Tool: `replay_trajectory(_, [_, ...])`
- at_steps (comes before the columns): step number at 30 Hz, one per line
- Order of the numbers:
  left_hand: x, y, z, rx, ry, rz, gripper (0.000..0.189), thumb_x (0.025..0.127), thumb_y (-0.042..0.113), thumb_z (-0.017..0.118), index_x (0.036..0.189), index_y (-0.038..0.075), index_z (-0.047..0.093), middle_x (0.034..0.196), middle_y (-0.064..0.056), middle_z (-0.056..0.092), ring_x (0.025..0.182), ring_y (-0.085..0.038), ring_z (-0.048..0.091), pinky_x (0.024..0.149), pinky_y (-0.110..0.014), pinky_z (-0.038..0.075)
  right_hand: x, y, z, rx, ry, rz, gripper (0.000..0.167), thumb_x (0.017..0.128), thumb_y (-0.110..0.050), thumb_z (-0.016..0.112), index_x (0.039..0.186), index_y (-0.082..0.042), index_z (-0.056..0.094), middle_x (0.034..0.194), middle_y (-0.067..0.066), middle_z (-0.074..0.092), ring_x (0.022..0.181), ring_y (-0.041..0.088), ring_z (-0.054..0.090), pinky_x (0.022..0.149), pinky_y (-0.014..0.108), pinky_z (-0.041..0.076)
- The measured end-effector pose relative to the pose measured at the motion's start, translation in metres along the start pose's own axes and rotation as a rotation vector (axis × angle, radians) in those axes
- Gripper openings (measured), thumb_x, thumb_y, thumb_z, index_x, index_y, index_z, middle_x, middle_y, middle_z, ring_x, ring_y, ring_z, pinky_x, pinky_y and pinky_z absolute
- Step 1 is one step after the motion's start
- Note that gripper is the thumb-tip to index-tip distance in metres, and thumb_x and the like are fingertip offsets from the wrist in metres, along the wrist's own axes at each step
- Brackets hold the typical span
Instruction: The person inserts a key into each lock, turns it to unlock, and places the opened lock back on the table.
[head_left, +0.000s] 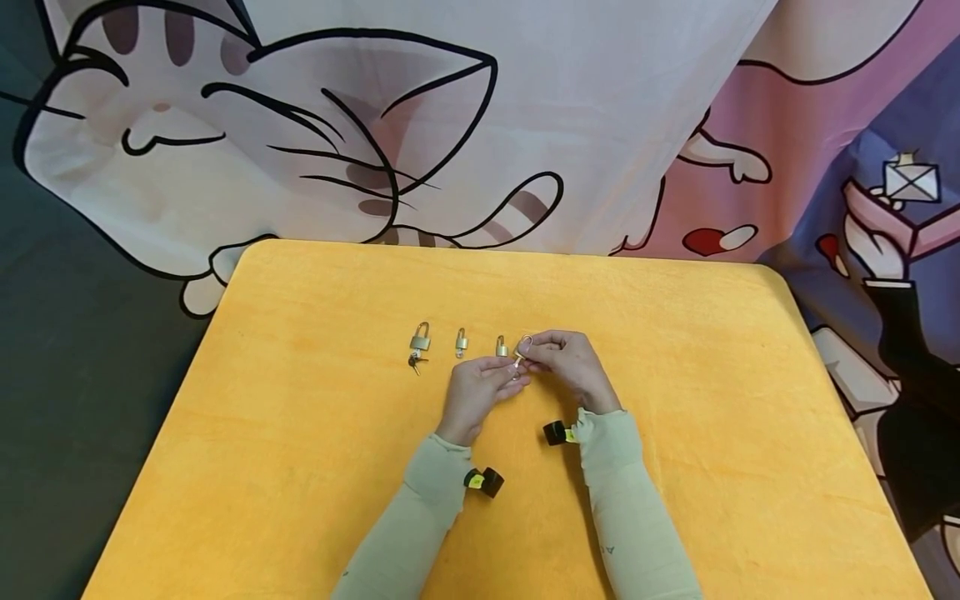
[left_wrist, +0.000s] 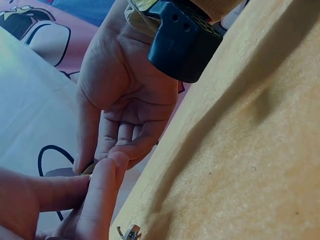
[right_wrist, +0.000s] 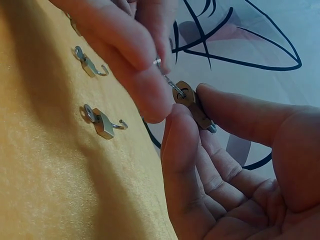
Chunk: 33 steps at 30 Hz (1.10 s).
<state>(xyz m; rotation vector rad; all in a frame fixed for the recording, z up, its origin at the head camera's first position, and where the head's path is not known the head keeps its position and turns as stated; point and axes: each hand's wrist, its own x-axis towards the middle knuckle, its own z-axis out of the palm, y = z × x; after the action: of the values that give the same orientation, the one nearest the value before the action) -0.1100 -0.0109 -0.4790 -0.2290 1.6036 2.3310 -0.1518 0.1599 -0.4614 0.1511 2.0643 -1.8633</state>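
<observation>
Above the table, my right hand (head_left: 576, 368) pinches a small brass padlock (right_wrist: 194, 106) between thumb and index finger. Its keyhole end faces my left hand (head_left: 472, 393), which pinches a small silver key (right_wrist: 171, 84); the blade reaches into the keyhole. Most of the key's head is hidden by the left fingers. In the left wrist view only a bit of the padlock's brass body (left_wrist: 89, 168) shows between the hands. Just beyond the hands lies another padlock (head_left: 501, 350). In the right wrist view, a padlock (right_wrist: 104, 125) on the table has its shackle open and a key in it.
Farther left in the row lie a small padlock (head_left: 461, 342) and a larger one (head_left: 420, 342) with keys (head_left: 415, 361) at its lower end. The yellow table (head_left: 300, 500) ends at a back edge before a cartoon-printed cloth (head_left: 600, 125). Each wrist bears a black camera (head_left: 555, 432).
</observation>
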Motion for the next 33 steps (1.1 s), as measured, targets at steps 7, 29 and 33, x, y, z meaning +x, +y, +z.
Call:
replay_trajectory(7, [0.0003, 0.0006, 0.0013, 0.004, 0.035, -0.025, 0.022, 0.095, -0.005, 0.064, 0.114, -0.016, 0.066, 0.105, -0.027, 0.071, 0.095, -0.034, 0.073, 0.081, -0.035, 0.058, -0.0010, 0.0003, 0.0012, -0.011, 0.002, 0.006, 0.027, 0.092, -0.013, 0.075, 0.107, 0.009, 0.070, 0.095, 0.014, 0.074, 0.081, 0.019, 0.072, 0.079, 0.033, 0.059])
replay_trajectory(29, [-0.0009, -0.0035, 0.0043, 0.130, 0.093, 0.111, 0.019, 0.095, 0.002, 0.067, 0.109, -0.011, 0.067, 0.101, -0.022, 0.074, 0.087, -0.031, 0.075, 0.076, -0.034, 0.060, -0.0001, 0.0005, -0.0016, -0.011, 0.037, 0.040, 0.028, 0.092, -0.015, 0.074, 0.107, 0.009, 0.071, 0.093, 0.012, 0.073, 0.072, 0.014, 0.067, 0.069, 0.026, 0.058])
replay_trajectory(33, [-0.0015, -0.0041, 0.0043, 0.236, 0.111, 0.148, 0.018, 0.099, 0.005, 0.063, 0.110, -0.009, 0.063, 0.100, -0.021, 0.074, 0.079, -0.027, 0.075, 0.071, -0.034, 0.061, 0.0000, 0.0006, -0.0016, -0.010, 0.041, 0.048, 0.028, 0.092, -0.015, 0.075, 0.106, 0.009, 0.072, 0.091, 0.012, 0.073, 0.071, 0.014, 0.066, 0.068, 0.026, 0.058])
